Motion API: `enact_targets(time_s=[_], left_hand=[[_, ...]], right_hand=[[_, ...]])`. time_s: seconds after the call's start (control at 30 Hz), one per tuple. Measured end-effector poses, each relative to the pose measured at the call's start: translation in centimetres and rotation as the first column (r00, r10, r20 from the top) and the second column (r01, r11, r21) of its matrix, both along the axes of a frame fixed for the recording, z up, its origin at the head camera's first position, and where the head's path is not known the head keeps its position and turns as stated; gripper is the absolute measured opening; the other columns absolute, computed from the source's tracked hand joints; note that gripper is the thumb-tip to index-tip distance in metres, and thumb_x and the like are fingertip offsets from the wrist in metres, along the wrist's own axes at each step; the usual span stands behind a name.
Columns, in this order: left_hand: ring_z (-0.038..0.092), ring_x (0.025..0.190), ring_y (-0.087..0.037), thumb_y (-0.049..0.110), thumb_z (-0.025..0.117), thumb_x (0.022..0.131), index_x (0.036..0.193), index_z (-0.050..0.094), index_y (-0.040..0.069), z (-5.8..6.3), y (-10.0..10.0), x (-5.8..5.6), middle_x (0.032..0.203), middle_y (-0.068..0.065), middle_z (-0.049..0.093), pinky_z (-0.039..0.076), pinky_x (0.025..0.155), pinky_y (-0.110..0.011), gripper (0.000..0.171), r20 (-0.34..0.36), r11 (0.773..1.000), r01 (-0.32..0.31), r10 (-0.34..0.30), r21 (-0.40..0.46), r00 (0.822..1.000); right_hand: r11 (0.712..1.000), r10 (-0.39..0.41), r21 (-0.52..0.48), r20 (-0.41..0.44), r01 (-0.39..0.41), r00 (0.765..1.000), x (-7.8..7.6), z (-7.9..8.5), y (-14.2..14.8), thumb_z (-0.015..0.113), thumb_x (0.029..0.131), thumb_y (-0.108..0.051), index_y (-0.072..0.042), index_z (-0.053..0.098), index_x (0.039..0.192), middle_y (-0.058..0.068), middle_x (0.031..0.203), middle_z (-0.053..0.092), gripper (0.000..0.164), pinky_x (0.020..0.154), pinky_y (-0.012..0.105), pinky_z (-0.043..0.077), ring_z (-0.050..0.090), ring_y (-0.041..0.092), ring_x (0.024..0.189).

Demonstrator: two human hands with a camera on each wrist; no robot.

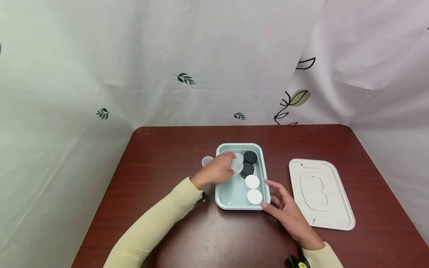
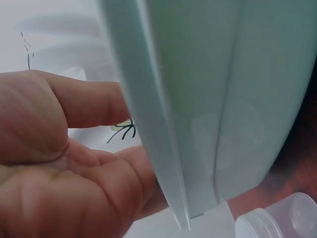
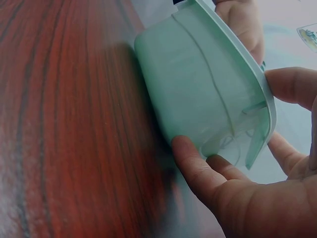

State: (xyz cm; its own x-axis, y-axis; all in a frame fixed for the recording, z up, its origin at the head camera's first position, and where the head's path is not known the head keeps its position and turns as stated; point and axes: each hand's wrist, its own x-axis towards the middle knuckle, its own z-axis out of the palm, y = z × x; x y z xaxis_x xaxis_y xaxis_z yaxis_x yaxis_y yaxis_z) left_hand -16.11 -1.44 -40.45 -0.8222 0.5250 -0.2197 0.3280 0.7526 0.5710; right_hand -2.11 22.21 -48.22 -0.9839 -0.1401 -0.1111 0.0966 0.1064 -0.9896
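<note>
A pale green plastic tub stands on the table. My left hand reaches over its left side and pinches a translucent-lidded jar between thumb and fingers; in the left wrist view the tub wall hides the fingertips. Another translucent-lidded jar sits just behind it. Two black-lidded jars and two white-lidded jars line the tub's right side. At the front right corner my right hand, fingers spread, touches the tub's rim and outer wall.
A clear jar stands on the table just left of the tub. To the right lies a white rectangular lid. The reddish-brown table meets leaf-printed white cloth at its back and sides.
</note>
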Motion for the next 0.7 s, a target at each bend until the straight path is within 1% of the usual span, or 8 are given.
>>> enact_targets(time_s=[0.1, 0.2, 0.27, 0.37, 0.47, 0.57, 0.7], left_hand=[[0.060, 0.125, -0.031, 0.005, 0.065, 0.100, 0.144, 0.052, -0.007, -0.2, 0.4, 0.1, 0.136, -0.025, 0.063, 0.052, 0.106, -0.042, 0.048, -0.030, 0.998, 0.012, -0.014, -0.064, 0.999], [0.061, 0.113, -0.030, 0.006, 0.064, 0.099, 0.138, 0.053, -0.009, -0.4, 0.8, 0.4, 0.128, -0.026, 0.061, 0.054, 0.097, -0.041, 0.043, -0.055, 0.992, 0.023, -0.030, -0.124, 0.998], [0.060, 0.103, -0.028, 0.006, 0.063, 0.098, 0.136, 0.053, -0.010, -0.5, 1.1, 0.5, 0.123, -0.026, 0.060, 0.055, 0.089, -0.040, 0.042, -0.065, 0.988, 0.017, -0.027, -0.154, 0.997], [0.058, 0.093, -0.026, 0.003, 0.061, 0.096, 0.136, 0.051, -0.011, -0.7, 1.6, 0.9, 0.119, -0.025, 0.058, 0.054, 0.082, -0.038, 0.043, -0.076, 0.981, -0.001, -0.014, -0.195, 0.997], [0.059, 0.089, -0.026, 0.000, 0.061, 0.094, 0.133, 0.052, -0.010, -0.8, 1.9, 1.3, 0.115, -0.023, 0.060, 0.054, 0.078, -0.037, 0.042, -0.099, 0.973, -0.013, -0.010, -0.230, 0.995], [0.061, 0.086, -0.026, 0.000, 0.061, 0.093, 0.127, 0.054, -0.009, -0.9, 2.1, 1.5, 0.107, -0.020, 0.062, 0.054, 0.074, -0.036, 0.035, -0.131, 0.965, -0.012, -0.023, -0.261, 0.991], [0.063, 0.082, -0.027, 0.001, 0.060, 0.093, 0.122, 0.053, -0.007, -1.0, 2.2, 1.9, 0.100, -0.018, 0.063, 0.054, 0.070, -0.036, 0.031, -0.155, 0.959, -0.016, -0.030, -0.282, 0.987]], right_hand=[[1.000, -0.002, 0.006, 0.008, 0.002, 1.000, -0.1, -0.1, 0.0, 0.075, 0.099, -0.012, -0.015, 0.039, 0.159, 0.025, 0.148, 0.050, 0.069, 0.090, 0.024, 0.059, 0.066, 0.002, 0.121], [1.000, -0.005, 0.010, 0.008, 0.005, 1.000, -0.1, -0.3, 0.1, 0.075, 0.099, -0.011, -0.016, 0.039, 0.159, 0.024, 0.148, 0.051, 0.070, 0.090, 0.024, 0.059, 0.066, 0.001, 0.120], [1.000, -0.008, 0.010, 0.004, 0.008, 1.000, -0.1, -0.3, 0.2, 0.075, 0.098, -0.010, -0.017, 0.039, 0.159, 0.024, 0.148, 0.051, 0.070, 0.090, 0.024, 0.059, 0.066, 0.001, 0.120], [1.000, -0.005, 0.008, -0.002, 0.005, 1.000, -0.2, -0.4, 0.2, 0.075, 0.098, -0.010, -0.017, 0.040, 0.158, 0.024, 0.148, 0.051, 0.070, 0.090, 0.024, 0.059, 0.066, 0.002, 0.120], [1.000, 0.006, 0.004, -0.007, -0.006, 1.000, -0.2, -0.4, 0.1, 0.075, 0.099, -0.010, -0.016, 0.039, 0.159, 0.024, 0.149, 0.050, 0.070, 0.090, 0.024, 0.059, 0.066, 0.002, 0.121], [1.000, 0.011, 0.003, -0.016, -0.011, 1.000, -0.1, -0.4, 0.1, 0.074, 0.099, -0.010, -0.014, 0.039, 0.159, 0.025, 0.149, 0.050, 0.070, 0.090, 0.024, 0.059, 0.066, 0.001, 0.121], [1.000, 0.015, -0.003, -0.022, -0.015, 1.000, -0.1, -0.3, 0.1, 0.074, 0.099, -0.009, -0.013, 0.039, 0.159, 0.026, 0.149, 0.050, 0.070, 0.090, 0.024, 0.059, 0.066, 0.002, 0.121]])
